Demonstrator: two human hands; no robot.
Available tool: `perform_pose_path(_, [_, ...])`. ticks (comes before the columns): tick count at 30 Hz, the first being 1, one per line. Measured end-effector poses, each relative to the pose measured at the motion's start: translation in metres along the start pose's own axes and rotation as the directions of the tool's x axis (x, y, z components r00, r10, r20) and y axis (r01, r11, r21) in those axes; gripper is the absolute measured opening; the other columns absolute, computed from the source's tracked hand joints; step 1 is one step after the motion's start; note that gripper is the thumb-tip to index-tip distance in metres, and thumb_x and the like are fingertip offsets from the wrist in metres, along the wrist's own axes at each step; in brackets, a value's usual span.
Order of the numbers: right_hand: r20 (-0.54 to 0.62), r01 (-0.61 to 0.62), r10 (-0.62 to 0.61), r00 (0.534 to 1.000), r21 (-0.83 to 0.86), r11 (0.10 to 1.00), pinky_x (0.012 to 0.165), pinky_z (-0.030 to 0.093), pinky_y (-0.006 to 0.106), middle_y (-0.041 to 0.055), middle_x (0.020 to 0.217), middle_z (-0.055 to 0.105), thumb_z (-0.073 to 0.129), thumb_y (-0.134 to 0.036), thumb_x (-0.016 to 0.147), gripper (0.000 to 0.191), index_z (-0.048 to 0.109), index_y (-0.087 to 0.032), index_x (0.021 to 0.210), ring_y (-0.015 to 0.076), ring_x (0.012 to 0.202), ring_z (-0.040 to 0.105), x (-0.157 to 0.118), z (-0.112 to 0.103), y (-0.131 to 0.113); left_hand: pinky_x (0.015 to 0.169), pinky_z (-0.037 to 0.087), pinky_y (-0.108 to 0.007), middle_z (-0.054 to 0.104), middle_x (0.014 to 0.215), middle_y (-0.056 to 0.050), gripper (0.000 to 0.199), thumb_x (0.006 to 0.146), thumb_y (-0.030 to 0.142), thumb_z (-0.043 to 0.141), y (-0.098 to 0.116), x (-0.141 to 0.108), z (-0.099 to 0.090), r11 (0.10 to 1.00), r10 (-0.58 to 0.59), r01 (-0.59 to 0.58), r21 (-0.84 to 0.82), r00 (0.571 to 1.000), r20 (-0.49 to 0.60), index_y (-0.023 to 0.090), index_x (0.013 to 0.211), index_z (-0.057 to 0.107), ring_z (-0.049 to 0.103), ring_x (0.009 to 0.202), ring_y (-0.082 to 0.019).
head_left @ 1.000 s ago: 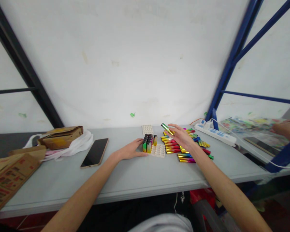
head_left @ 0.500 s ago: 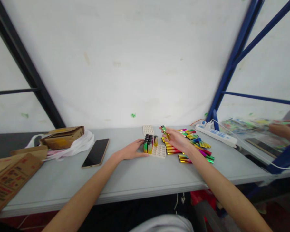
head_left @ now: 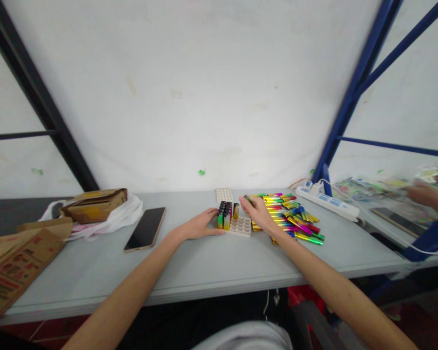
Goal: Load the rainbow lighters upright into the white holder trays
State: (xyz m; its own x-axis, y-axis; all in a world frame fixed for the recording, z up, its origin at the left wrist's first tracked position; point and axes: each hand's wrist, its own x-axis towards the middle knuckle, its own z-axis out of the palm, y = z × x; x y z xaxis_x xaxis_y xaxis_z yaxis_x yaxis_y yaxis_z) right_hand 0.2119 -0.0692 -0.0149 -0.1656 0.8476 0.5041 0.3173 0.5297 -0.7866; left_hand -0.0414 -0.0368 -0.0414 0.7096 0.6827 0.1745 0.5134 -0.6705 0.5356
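Observation:
My left hand (head_left: 199, 226) curves around the left end of a white holed tray (head_left: 245, 233), fingers at its far side and thumb along its front edge. Several shiny metallic tubes (head_left: 223, 221) with black tops, about the size of lighters, stand upright in the tray's left part. One more gold tube (head_left: 236, 212) stands a little apart from that group. Above the tray's right side, my right hand (head_left: 257, 211) is closed around a green-and-gold tube (head_left: 247, 198), mostly hidden by the fingers.
Loose shiny tubes (head_left: 299, 223) lie piled right of the tray. A second white tray (head_left: 224, 195) is near the wall. At left are a phone (head_left: 145, 229), a white bag (head_left: 126, 214) and cardboard boxes (head_left: 25, 262). A power strip (head_left: 328, 203) sits at right, beside a blue frame.
My right hand has turned and moved slightly down and left, so its fingers now cover most of the tube. My left hand stays at the tray.

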Motion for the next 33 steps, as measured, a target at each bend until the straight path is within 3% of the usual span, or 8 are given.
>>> perform_pose_path(3, [-0.031, 0.013, -0.017, 0.999, -0.113, 0.993, 0.055, 0.029, 0.028, -0.003, 0.054, 0.038, 0.047, -0.054, 0.095, 0.05, 0.039, -0.022, 0.057, 0.0129, 0.056, 0.038, -0.004, 0.001, 0.004, 0.122, 0.034, -0.048, 0.049, 0.154, -0.016, 0.084, 0.083, 0.065, 0.072, 0.001, 0.0, 0.0, 1.0, -0.006, 0.006, 0.001, 1.0, 0.005, 0.017, 0.147, 0.049, 0.048, 0.14, -0.036])
perform_pose_path(10, [-0.058, -0.019, 0.009, 0.998, -0.178, 0.984, 0.056, 0.028, 0.028, -0.0029, 0.053, 0.043, 0.045, -0.038, 0.09, 0.037, 0.041, -0.022, 0.057, 0.0134, 0.056, 0.042, -0.008, 0.005, 0.009, 0.122, 0.033, -0.048, 0.05, 0.154, -0.016, 0.083, 0.083, 0.062, 0.074, 0.001, -0.001, 0.0, 1.0, 0.003, -0.003, -0.008, 1.0, -0.009, 0.018, 0.148, 0.048, 0.049, 0.138, -0.035])
perform_pose_path(17, [-0.078, 0.017, -0.033, 0.996, -0.201, 0.979, 0.058, 0.027, 0.028, -0.0034, 0.056, 0.041, 0.046, -0.049, 0.092, 0.044, 0.04, -0.022, 0.059, 0.0135, 0.058, 0.04, -0.007, 0.008, 0.009, 0.123, 0.032, -0.049, 0.048, 0.154, -0.017, 0.085, 0.082, 0.061, 0.074, 0.003, -0.001, -0.001, 1.0, -0.022, 0.022, 0.0, 1.0, 0.002, 0.015, 0.149, 0.047, 0.047, 0.14, -0.036])
perform_pose_path(23, [-0.038, 0.008, -0.017, 0.999, -0.233, 0.972, 0.057, 0.028, 0.028, -0.0033, 0.055, 0.043, 0.044, -0.037, 0.09, 0.033, 0.042, -0.022, 0.06, 0.014, 0.057, 0.043, -0.008, 0.007, 0.011, 0.122, 0.033, -0.049, 0.049, 0.153, -0.016, 0.083, 0.083, 0.062, 0.073, 0.003, -0.001, -0.001, 1.0, -0.014, 0.014, 0.008, 1.0, 0.0, 0.018, 0.149, 0.047, 0.047, 0.14, -0.036])
perform_pose_path(27, [-0.06, 0.021, -0.038, 0.997, -0.256, 0.967, 0.059, 0.03, 0.028, -0.0027, 0.057, 0.046, 0.043, -0.041, 0.094, 0.038, 0.042, -0.022, 0.062, 0.0148, 0.058, 0.045, -0.009, 0.006, 0.008, 0.123, 0.032, -0.049, 0.048, 0.154, -0.017, 0.085, 0.083, 0.063, 0.073, 0.001, -0.001, 0.0, 1.0, -0.013, 0.013, 0.004, 1.0, 0.0, 0.017, 0.149, 0.046, 0.047, 0.14, -0.035])
perform_pose_path(33, [-0.028, 0.071, -0.083, 0.996, -0.301, 0.951, 0.067, 0.038, 0.029, -0.0009, 0.073, 0.056, 0.038, -0.047, 0.104, 0.033, 0.049, -0.024, 0.084, 0.018, 0.07, 0.053, -0.012, 0.005, -0.002, 0.122, 0.033, -0.048, 0.05, 0.153, -0.015, 0.083, 0.083, 0.063, 0.073, -0.002, 0.0, 0.001, 1.0, 0.021, -0.021, -0.015, 1.0, -0.012, 0.018, 0.148, 0.049, 0.048, 0.139, -0.034])
